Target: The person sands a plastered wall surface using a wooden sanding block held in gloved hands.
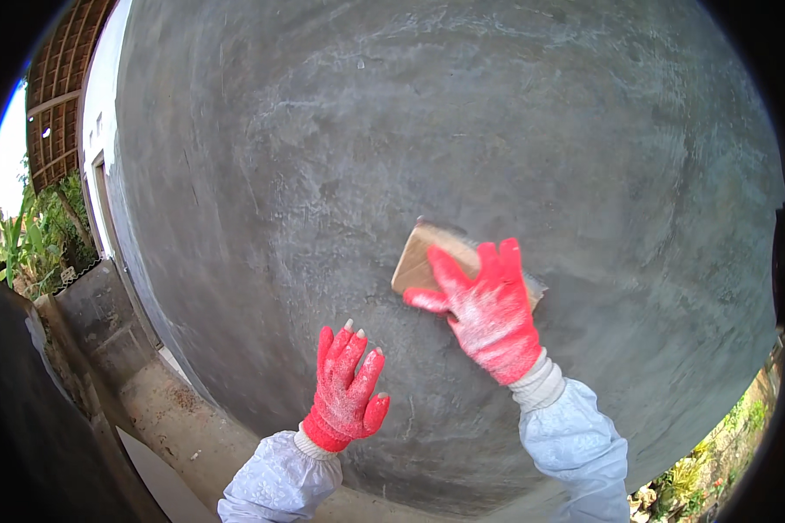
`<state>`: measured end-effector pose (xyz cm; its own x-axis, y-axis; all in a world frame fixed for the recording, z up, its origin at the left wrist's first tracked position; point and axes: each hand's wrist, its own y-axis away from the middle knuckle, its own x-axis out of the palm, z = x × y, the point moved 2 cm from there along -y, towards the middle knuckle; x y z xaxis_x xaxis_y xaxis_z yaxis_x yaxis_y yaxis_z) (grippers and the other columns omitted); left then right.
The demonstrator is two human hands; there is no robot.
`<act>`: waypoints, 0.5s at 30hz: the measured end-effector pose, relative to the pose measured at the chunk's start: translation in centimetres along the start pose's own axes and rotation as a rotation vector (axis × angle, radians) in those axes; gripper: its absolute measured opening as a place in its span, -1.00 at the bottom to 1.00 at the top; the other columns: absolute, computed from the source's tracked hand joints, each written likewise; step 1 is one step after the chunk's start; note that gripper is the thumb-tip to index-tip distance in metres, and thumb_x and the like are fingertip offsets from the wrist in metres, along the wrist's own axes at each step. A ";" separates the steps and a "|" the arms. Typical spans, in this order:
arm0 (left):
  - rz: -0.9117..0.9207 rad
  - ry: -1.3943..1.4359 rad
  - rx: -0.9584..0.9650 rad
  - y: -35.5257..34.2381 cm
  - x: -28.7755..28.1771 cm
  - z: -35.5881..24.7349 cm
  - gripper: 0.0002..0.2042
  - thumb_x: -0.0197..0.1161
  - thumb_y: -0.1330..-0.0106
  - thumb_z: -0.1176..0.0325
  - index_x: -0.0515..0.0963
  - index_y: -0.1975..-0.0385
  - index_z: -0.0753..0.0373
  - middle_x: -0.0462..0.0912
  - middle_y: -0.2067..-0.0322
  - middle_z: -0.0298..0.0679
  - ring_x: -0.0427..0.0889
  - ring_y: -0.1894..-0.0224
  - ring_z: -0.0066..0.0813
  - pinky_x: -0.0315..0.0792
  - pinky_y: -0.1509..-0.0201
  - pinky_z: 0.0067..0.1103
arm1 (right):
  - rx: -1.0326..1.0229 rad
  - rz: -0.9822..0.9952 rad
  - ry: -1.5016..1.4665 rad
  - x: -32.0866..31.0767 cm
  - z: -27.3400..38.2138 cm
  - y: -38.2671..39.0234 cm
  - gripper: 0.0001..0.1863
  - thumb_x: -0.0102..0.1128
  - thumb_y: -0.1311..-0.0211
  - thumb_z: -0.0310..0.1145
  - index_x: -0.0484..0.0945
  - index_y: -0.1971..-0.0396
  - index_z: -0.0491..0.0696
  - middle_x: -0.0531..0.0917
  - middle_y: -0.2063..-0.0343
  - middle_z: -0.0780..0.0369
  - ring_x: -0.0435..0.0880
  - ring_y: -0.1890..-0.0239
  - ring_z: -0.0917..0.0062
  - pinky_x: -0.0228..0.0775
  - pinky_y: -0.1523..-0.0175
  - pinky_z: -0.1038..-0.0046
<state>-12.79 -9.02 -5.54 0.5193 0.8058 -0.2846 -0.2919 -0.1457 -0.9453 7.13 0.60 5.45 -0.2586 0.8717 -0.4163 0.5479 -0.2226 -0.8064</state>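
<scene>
My right hand (pixel 495 309), in a red coated glove dusted with white, presses a tan, flat rectangular sanding block (pixel 419 259) against the grey plastered wall (pixel 340 183). Its thumb and fingers spread over the block's face, and the palm hides part of it. Lower and to the left, my left hand (pixel 344 394) wears a matching red glove, with pale fingertips poking out of it. Those fingers are stretched and apart, holding nothing. Whether they touch the wall I cannot tell. White patterned sleeves cover both forearms.
The wall fills most of the view, with lighter streaks and scuffs on it. At the left are a white wall section (pixel 105 113), a slatted roof underside (pixel 65 78) and green plants. A concrete floor (pixel 174 410) runs along the wall's foot. Plants (pixel 698 471) grow at lower right.
</scene>
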 end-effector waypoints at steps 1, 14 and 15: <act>0.002 0.003 0.001 0.1 -0.3 0.0 -0.45 -0.08 -0.43 0.26 0.22 -0.40 0.30 0.12 -0.44 0.11 0.17 -0.43 0.32 -0.02 -0.44 0.23 | -0.028 0.026 -0.148 0.4 0.7 -0.3 -0.30 0.49 0.11 -0.18 0.56 -0.19 0.23 0.49 -0.03 -0.01 0.51 0.03 0.07 0.24 -0.28 0.01; -0.098 -0.045 -0.111 3.5 -4.6 3.3 -0.51 0.04 -0.34 0.18 0.42 -0.20 0.31 0.28 -0.33 0.12 0.24 -0.38 0.32 -0.01 -0.43 0.24 | 0.007 0.021 -0.053 -0.7 2.9 -5.7 -0.29 0.49 0.09 -0.24 0.55 -0.21 0.24 0.49 -0.12 0.04 0.46 -0.10 0.08 0.15 -0.33 -0.07; -0.088 -0.030 -0.124 3.4 -4.3 3.1 -0.51 0.04 -0.34 0.18 0.42 -0.20 0.31 0.28 -0.33 0.12 0.24 -0.38 0.32 -0.01 -0.43 0.24 | -0.079 0.002 -0.137 1.4 3.9 -4.8 -0.24 0.51 0.13 -0.24 0.53 -0.23 0.20 0.50 -0.05 0.03 0.47 -0.08 0.09 0.14 -0.35 -0.01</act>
<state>-18.52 -11.23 -7.04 0.5135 0.8353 -0.1964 -0.1437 -0.1419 -0.9794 1.03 1.18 7.14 -0.3603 0.8025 -0.4756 0.6083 -0.1844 -0.7720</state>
